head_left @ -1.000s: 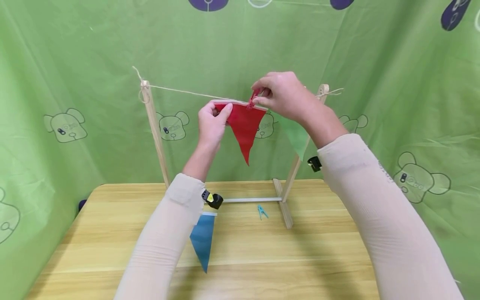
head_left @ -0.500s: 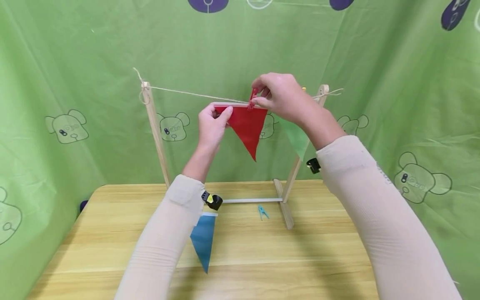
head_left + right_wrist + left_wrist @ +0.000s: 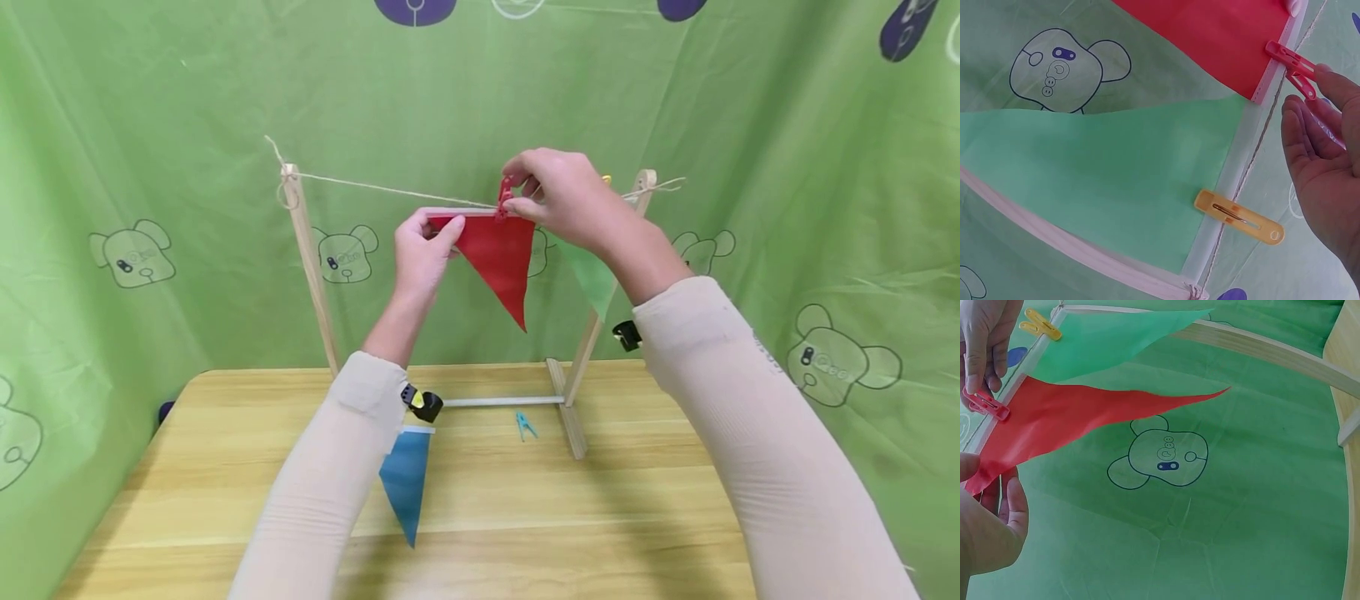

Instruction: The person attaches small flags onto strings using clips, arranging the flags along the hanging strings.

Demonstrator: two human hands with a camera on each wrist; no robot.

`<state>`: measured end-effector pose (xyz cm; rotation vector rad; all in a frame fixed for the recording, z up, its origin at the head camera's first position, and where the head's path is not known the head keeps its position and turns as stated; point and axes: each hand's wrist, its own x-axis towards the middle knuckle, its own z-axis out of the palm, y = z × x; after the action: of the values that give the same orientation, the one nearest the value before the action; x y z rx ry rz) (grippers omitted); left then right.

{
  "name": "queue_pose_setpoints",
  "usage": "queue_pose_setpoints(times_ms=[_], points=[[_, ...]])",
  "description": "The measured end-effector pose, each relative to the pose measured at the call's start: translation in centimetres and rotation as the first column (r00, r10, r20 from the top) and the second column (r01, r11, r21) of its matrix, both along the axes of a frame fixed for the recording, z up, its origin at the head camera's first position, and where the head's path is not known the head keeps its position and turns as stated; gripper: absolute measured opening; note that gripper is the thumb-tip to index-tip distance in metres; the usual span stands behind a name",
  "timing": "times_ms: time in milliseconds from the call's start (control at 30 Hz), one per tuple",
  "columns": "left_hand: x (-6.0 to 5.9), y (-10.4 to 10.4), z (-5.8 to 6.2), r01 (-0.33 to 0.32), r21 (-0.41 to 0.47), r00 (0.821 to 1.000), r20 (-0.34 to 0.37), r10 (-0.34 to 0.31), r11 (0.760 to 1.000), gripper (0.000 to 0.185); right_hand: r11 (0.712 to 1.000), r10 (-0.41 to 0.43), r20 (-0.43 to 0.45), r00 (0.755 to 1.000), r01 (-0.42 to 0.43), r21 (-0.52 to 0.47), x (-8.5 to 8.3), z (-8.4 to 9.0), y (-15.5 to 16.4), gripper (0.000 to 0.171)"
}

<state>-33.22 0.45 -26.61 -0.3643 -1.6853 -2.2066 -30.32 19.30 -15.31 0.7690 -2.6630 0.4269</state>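
My left hand (image 3: 422,258) pinches the upper left corner of a red triangular pennant (image 3: 498,250), thumb in front. With its thumb and fingers, my right hand (image 3: 566,196) grips a red clothespin (image 3: 503,200) by its handle end. In the right wrist view the clothespin's front end lies over the pennant's white top band, right by the twine (image 3: 1266,125). Beside the red pennant a green pennant (image 3: 1116,169) hangs from the same twine, where a yellow clothespin (image 3: 1238,217) clips it. My right hand and forearm hide part of the green pennant in the head view.
The twine is tied between two wooden posts (image 3: 311,267) of a stand with a pale crossbar (image 3: 502,402). On the wooden table (image 3: 600,517) lie a blue pennant (image 3: 407,487), partly behind my left sleeve, and a blue clothespin (image 3: 526,425). A green curtain (image 3: 480,92) surrounds it.
The red pennant's tip has swung to the right and its top edge has become more level. The red clothespin stands more upright in my right hand. Both hands stay nearly in place.
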Motion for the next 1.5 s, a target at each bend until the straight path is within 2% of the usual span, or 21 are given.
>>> queue_pose_setpoints(times_ms=[333,700,900,1133,1367,1500], points=[[-0.1,-0.2,0.0,0.002,0.015,1.000,0.005,-0.002,1.000,0.021,0.999,-0.009,0.002,1.000,0.009,-0.040,0.3,-0.2,0.4,0.042],[0.1,-0.5,-0.1,0.007,-0.006,1.000,0.025,-0.007,1.000,0.023,0.993,0.004,-0.046,0.999,-0.009,-0.121,1.2,-1.1,0.9,0.046],[0.4,-0.7,-0.2,0.020,-0.003,1.000,0.009,-0.020,1.000,0.030,0.983,0.016,-0.092,0.996,-0.033,-0.183,1.7,-2.0,1.4,0.047],[1.1,-1.2,-0.7,0.018,-0.016,1.000,-0.004,-0.018,1.000,0.041,0.957,0.035,-0.146,0.989,-0.076,-0.281,2.5,-3.3,2.0,0.049],[1.7,-2.5,-1.6,0.024,-0.107,1.000,-0.015,-0.026,0.994,0.054,0.918,0.060,-0.194,0.979,-0.130,-0.374,3.4,-5.1,2.7,0.054],[2.3,-3.2,-2.2,0.044,-0.124,0.999,-0.021,-0.047,0.991,0.056,0.899,0.083,-0.220,0.972,-0.169,-0.405,4.1,-6.1,2.9,0.056]])
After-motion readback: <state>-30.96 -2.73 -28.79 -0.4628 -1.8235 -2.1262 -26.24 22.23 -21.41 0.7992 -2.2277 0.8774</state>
